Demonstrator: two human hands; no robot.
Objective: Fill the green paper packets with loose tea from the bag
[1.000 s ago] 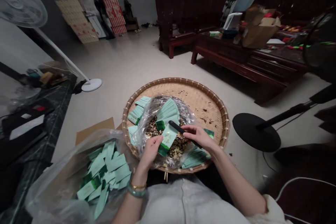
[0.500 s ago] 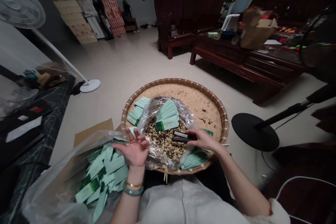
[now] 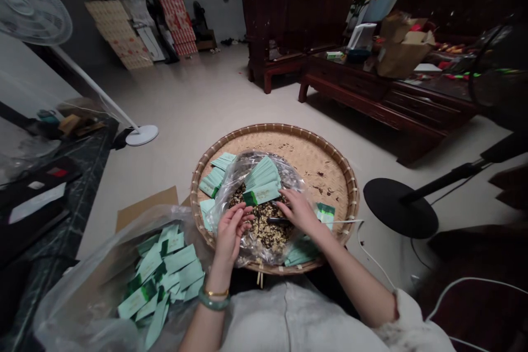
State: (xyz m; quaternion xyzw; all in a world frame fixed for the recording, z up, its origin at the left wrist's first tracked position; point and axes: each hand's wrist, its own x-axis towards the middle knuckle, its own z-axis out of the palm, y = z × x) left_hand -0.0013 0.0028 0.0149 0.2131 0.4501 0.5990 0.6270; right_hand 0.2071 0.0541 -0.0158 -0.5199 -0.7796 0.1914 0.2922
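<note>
A fanned stack of pale green sachets [image 3: 263,176] lies on a loose dark-and-pale dried mix [image 3: 264,231] inside a clear plastic bag [image 3: 225,190]. My right hand [image 3: 301,210] reaches over the mix, fingers spread, its fingertips at the stack's lower right edge. Under that hand lies a black handheld bag sealer [image 3: 278,221], partly hidden, with a white cord leading off to the right. Close to the stack's dark green lower left end is my left hand [image 3: 233,228], palm turned inward, fingers loosely curled and apart. Nothing shows in either hand.
The bag rests in a round woven bamboo tray [image 3: 350,176], with more sachets [image 3: 212,181] along its rim. A large clear bag [image 3: 78,286] of sachets stands at the left. A white fan [image 3: 142,135], a black stand base [image 3: 400,206] and a dark wooden table [image 3: 363,85] surround it.
My right hand has let go of the bag sealer, which now lies on the mix, and moved up-left to the sachet stack. My left hand has swung right toward the stack.
</note>
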